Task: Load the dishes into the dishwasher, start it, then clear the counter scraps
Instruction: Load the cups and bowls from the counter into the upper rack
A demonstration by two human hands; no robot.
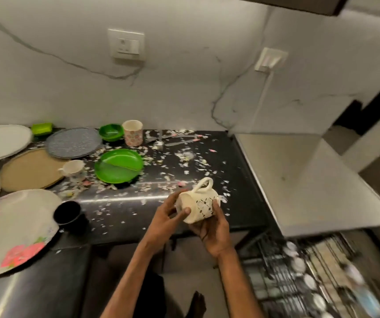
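Note:
A cream mug [199, 204] with a dark pattern lies on its side in the air above the front edge of the black counter [237, 180], its handle pointing up. My left hand [165, 218] pinches its rim end, thumb against the side. From below, my right hand [214, 231] cups its base end. The dishwasher rack [310, 278] stands pulled out at the lower right, blurred, with several small dishes in it. Paper-like scraps [184, 161] are strewn over the counter.
On the counter lie a divided green plate [119, 166], a grey plate [73, 142], a tan plate [31, 172], white plates [0, 142], a floral plate [14, 228], a black cup [68, 213], two mugs [132, 133], green bowls [111, 132] and cutlery [173, 140]. A white countertop [317, 180] is at right.

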